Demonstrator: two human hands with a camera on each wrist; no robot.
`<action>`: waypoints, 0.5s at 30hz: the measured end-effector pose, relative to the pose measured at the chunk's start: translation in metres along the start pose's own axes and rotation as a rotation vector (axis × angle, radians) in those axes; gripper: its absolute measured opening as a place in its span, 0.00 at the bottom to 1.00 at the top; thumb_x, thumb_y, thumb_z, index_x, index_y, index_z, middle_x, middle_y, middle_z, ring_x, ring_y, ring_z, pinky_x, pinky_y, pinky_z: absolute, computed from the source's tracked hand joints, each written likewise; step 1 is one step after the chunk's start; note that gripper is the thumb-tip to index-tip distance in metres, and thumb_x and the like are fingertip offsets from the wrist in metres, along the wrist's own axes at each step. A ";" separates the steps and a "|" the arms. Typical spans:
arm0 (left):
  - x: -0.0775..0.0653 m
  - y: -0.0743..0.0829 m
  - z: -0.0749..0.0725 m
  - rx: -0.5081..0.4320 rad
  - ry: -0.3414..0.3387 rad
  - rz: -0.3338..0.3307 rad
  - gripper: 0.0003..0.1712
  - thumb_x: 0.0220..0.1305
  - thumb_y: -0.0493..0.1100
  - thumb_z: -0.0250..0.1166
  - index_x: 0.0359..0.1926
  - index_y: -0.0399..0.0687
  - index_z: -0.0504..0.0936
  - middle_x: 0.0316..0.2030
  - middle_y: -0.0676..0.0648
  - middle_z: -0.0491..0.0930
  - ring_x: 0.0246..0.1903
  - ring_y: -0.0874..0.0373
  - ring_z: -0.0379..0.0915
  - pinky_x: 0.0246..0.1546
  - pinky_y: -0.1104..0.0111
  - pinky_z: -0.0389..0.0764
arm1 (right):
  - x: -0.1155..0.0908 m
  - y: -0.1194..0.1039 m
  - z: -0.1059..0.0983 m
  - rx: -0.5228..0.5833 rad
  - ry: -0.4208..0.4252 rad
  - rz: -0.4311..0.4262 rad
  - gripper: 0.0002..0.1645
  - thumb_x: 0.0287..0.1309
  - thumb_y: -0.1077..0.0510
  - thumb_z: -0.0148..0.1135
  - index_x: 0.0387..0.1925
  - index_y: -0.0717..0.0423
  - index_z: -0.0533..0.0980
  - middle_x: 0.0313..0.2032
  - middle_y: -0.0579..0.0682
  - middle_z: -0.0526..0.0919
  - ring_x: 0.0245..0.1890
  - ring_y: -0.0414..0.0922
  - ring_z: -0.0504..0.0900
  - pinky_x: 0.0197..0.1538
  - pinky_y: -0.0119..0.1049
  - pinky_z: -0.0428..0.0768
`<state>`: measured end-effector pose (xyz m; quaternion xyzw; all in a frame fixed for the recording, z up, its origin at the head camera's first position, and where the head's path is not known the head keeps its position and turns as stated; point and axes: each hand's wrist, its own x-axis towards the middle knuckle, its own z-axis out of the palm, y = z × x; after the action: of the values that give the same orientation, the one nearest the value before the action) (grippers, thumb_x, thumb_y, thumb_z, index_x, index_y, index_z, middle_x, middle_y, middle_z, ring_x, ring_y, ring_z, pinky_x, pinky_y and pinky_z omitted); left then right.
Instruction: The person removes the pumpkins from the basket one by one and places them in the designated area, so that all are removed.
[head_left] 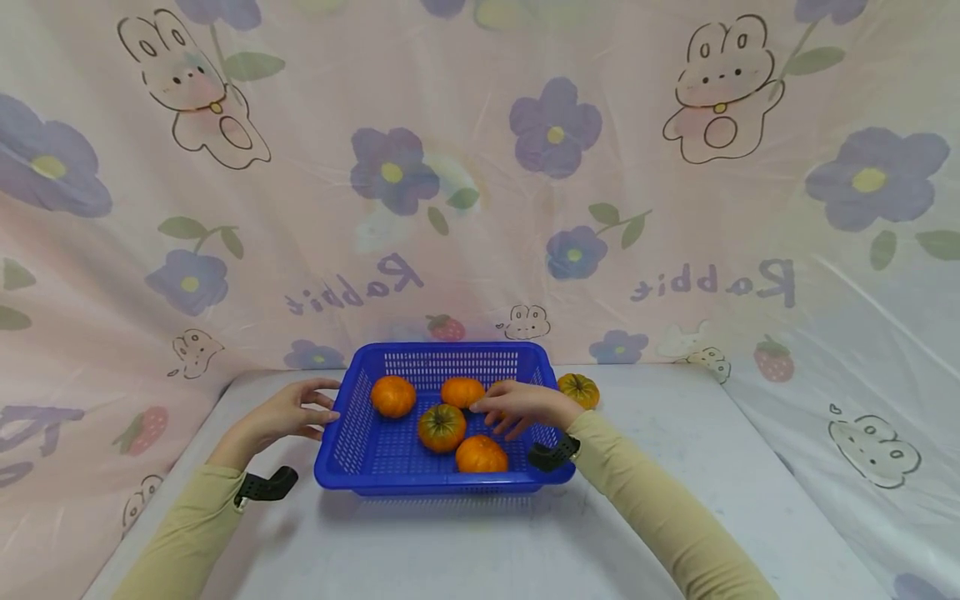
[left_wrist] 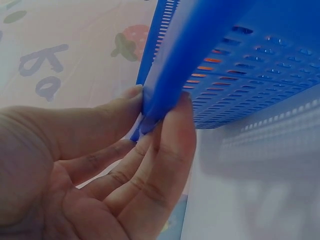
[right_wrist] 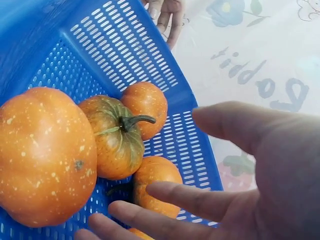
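Note:
My left hand (head_left: 288, 410) pinches the left rim of a blue plastic basket (head_left: 442, 479), thumb on one side and fingers curled beneath the edge, as the left wrist view shows. My right hand (head_left: 531, 403) hovers over the right part of the basket, fingers spread and loosely bent, holding nothing. Below it lie small pumpkins: an orange one (right_wrist: 157, 177) close under the fingertips, a green-and-orange one (head_left: 442, 428) with a curved stem, and a speckled orange one (right_wrist: 47, 157) at the near side. Another orange pumpkin (head_left: 393, 397) sits at the basket's left. The right hand partly hides one more.
A greenish pumpkin (head_left: 578, 390) lies on the white table (head_left: 675, 467), just outside the basket's right side. Behind the table hangs a pink curtain (head_left: 465, 217) printed with rabbits and flowers. Dark wrist mounts (head_left: 268, 485) sit on both sleeves.

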<state>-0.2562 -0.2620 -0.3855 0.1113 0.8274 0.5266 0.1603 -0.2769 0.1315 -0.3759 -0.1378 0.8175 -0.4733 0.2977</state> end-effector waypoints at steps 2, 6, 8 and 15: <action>0.000 0.000 0.000 0.000 0.001 -0.002 0.40 0.63 0.37 0.65 0.68 0.29 0.54 0.45 0.33 0.73 0.35 0.48 0.79 0.37 0.56 0.83 | 0.001 -0.001 0.001 -0.030 -0.004 0.008 0.29 0.61 0.44 0.62 0.52 0.63 0.75 0.44 0.64 0.79 0.42 0.59 0.81 0.43 0.49 0.82; 0.001 -0.001 0.000 0.003 0.004 -0.002 0.40 0.63 0.37 0.65 0.68 0.29 0.54 0.45 0.34 0.73 0.35 0.48 0.80 0.37 0.56 0.83 | 0.004 -0.003 0.003 -0.089 -0.022 0.008 0.29 0.62 0.45 0.61 0.53 0.64 0.77 0.44 0.63 0.79 0.42 0.59 0.81 0.42 0.49 0.82; 0.000 -0.001 0.000 0.001 0.005 -0.002 0.40 0.63 0.37 0.65 0.68 0.29 0.54 0.46 0.33 0.73 0.35 0.48 0.80 0.37 0.56 0.83 | 0.005 -0.004 0.004 -0.109 -0.026 0.013 0.29 0.62 0.45 0.61 0.52 0.64 0.77 0.44 0.62 0.79 0.42 0.58 0.82 0.41 0.49 0.82; -0.001 0.000 0.000 -0.011 -0.004 0.003 0.39 0.64 0.38 0.64 0.69 0.30 0.54 0.47 0.33 0.72 0.36 0.48 0.79 0.38 0.56 0.82 | 0.008 -0.006 0.008 -0.179 -0.039 0.022 0.28 0.60 0.43 0.61 0.47 0.63 0.81 0.42 0.61 0.80 0.37 0.54 0.83 0.38 0.49 0.83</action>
<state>-0.2549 -0.2626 -0.3856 0.1126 0.8239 0.5313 0.1618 -0.2785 0.1192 -0.3764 -0.1641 0.8521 -0.3922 0.3052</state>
